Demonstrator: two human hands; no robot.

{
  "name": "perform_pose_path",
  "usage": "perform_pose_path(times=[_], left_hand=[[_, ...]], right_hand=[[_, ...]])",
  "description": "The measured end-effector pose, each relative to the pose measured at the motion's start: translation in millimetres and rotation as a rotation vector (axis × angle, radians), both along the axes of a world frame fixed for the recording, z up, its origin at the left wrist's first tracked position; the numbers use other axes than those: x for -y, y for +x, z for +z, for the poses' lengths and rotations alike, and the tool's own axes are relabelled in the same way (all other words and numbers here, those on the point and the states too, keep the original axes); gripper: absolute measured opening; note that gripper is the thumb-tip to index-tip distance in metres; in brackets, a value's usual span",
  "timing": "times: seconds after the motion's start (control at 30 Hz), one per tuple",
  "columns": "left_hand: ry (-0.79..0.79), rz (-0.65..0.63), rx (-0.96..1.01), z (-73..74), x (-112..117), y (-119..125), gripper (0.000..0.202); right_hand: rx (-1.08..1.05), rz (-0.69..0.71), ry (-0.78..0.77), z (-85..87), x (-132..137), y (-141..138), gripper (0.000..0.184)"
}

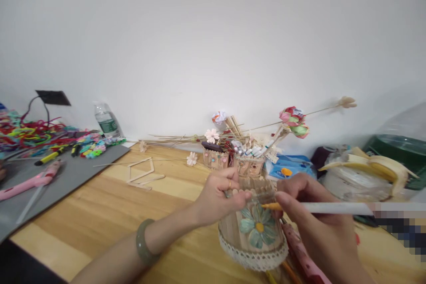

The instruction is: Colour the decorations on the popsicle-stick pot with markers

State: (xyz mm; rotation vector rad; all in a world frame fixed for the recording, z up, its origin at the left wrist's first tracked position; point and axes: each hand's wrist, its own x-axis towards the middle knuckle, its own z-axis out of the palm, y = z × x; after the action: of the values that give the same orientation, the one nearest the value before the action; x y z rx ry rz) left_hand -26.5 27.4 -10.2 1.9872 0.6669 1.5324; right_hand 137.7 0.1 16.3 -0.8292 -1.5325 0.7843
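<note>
A craft-stick holder [229,230] with white lace trim along its lower edge stands before me. A pale blue painted flower [260,227] with an orange centre decorates its side. My left hand [222,197], a ring on one finger and a green bangle on the wrist, grips the holder's upper rim. In my right hand [319,219] is a marker pen [333,208] with a white barrel; its orange tip end points left at the top petals. Whether the tip touches is too blurred to tell. A pink glue gun [304,253] lies partly hidden beneath my right hand.
Behind are two decorated stick boxes [249,165] with markers and flowers. Wet wipes [289,167] and a banana peel [372,164] lie to the right. Loose craft sticks [141,182], a water bottle [107,120], another pink glue gun [36,181] and colourful pipe cleaners [26,131] are leftward.
</note>
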Motion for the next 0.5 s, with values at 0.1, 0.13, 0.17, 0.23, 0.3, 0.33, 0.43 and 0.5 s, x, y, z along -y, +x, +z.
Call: perform_pose_path(times=[0.1,0.13,0.17,0.23,0.3,0.33,0.43,0.5], left_hand=[[-0.009,0.005,0.003,0.4,2,1,0.040],[-0.011,0.008,0.006,0.9,3,1,0.040],[-0.011,0.013,0.009,1.5,4,2,0.040],[-0.011,0.023,0.013,3.3,6,3,0.040],[-0.011,0.036,0.008,5.4,9,4,0.040],[-0.012,0.042,0.002,6.3,10,4,0.040],[-0.018,0.039,-0.011,8.0,12,4,0.039],[-0.019,0.030,-0.005,8.3,12,4,0.039]], right_hand=[[0.004,-0.085,0.035,-1.8,3,-5,0.030],[-0.011,-0.106,0.055,-2.6,4,-6,0.031],[-0.028,-0.104,0.081,-3.4,5,-7,0.032],[-0.071,-0.101,0.111,-4.1,6,-9,0.033],[-0.084,-0.116,0.121,-3.1,9,-12,0.033],[-0.079,-0.133,0.122,-2.0,11,-13,0.033],[-0.040,-0.162,0.122,1.9,15,-17,0.032],[-0.019,-0.151,0.126,3.6,16,-19,0.032]])
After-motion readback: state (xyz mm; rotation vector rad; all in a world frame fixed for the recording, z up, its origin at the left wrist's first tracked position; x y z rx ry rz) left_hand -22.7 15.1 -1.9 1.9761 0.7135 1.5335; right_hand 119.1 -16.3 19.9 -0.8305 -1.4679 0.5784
